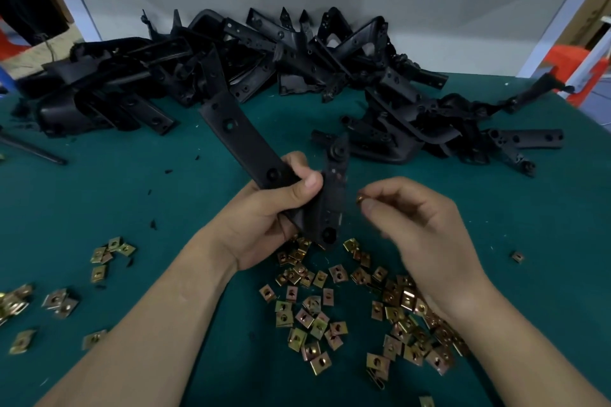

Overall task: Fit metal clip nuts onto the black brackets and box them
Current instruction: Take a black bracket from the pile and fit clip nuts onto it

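Left hand [264, 218] fingers curled round black bracket [251, 145] mid-worktop [99, 195]; right hand [416, 225] fingertips pinch clip nut [360, 198] beside it.

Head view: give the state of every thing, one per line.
left hand, grips the black bracket.
black bracket, held tilted above the green mat.
right hand, pinches one clip nut.
clip nut, beside the bracket, not yet fitted.
loose clip nuts, scattered on the green mat.
bracket pile, heaped at the back.
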Demonstrator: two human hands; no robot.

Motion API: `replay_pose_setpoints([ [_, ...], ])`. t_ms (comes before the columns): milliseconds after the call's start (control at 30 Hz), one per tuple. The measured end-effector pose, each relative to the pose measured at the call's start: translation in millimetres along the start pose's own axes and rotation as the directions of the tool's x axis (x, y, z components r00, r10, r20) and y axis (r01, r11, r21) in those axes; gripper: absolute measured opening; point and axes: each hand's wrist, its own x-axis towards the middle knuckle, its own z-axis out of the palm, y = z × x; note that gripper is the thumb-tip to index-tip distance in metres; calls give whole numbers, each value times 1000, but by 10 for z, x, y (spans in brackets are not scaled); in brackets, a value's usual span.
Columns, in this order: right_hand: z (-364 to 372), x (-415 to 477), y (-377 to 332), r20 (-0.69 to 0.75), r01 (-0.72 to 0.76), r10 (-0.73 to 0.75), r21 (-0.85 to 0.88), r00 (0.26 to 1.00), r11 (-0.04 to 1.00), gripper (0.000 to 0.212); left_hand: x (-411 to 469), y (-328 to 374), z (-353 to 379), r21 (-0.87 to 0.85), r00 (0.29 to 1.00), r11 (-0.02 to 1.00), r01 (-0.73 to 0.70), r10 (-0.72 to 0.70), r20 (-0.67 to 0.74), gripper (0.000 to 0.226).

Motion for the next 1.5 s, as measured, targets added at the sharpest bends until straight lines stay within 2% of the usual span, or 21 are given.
replay_pose_setpoints([
  [33, 23, -4, -35, 44, -108, 102, 182, 994, 977, 7, 0, -11, 9, 17, 1000, 1000, 16, -16, 8, 32],
  [100, 63, -23, -67, 122, -223, 192, 353, 974, 909, 12, 0, -22, 16, 46, 999, 998, 40, -41, 14, 34],
  [233, 123, -63, -113, 144, -238, 193, 461, 971, 855, 14, -6, -13, 20, 68, 998, 996, 54, -56, 29, 33],
  [333, 84, -48, -125, 110, -234, 208, 525, 972, 818, 14, -10, -9, 27, 37, 998, 998, 54, -55, 32, 31],
  [700, 13, -40, -126, 162, -224, 166, 468, 973, 855, 15, -5, -17, 20, 61, 991, 993, 104, -109, 83, 35],
  [867, 25, -48, -81, 143, -226, 182, 409, 973, 884, 19, -15, -39, 40, 144, 984, 980, 138, -152, 94, 33],
  [1067, 36, -55, -99, 183, -230, 169, 396, 969, 889, 24, -10, -28, 19, 125, 989, 987, 100, -112, 93, 35],
  [1133, -29, -35, -117, 145, -193, 153, 320, 977, 928, 21, -9, -29, -1, 67, 995, 996, 66, -70, 64, 36],
  [1167, -93, -6, -105, 60, -138, 130, 183, 990, 973, 15, -9, -22, -15, 22, 998, 999, 44, -45, 51, 35],
  [1200, -192, 36, -74, -63, -83, 80, -35, 995, 996, 9, -8, -10, -25, -22, 999, 999, 23, -22, 28, 36],
  [1233, -322, 76, -38, -180, -66, 13, -292, 984, 954, 8, -8, 7, -33, -58, 1000, 998, 7, -7, -8, 39],
  [1267, -459, 112, -22, -253, -106, -31, -510, 967, 854, 13, -9, 21, -41, -84, 999, 996, -6, 2, -45, 41],
  [1300, -595, 145, -13, -278, -180, -7, -637, 960, 749, 17, -10, 26, -47, -100, 997, 995, -16, 9, -75, 43],
  [1333, -710, 172, 1, -278, -252, 71, -699, 958, 669, 17, -9, 28, -51, -107, 996, 994, -20, 10, -91, 43],
  [1400, -859, 188, 39, -218, -325, 248, -749, 944, 578, 15, -2, 17, -47, -83, 996, 996, -9, 2, -91, 42],
  [1500, -882, 180, 53, -142, -294, 295, -764, 945, 574, 10, -1, 4, -42, -27, 997, 1000, 12, -14, -77, 38],
])
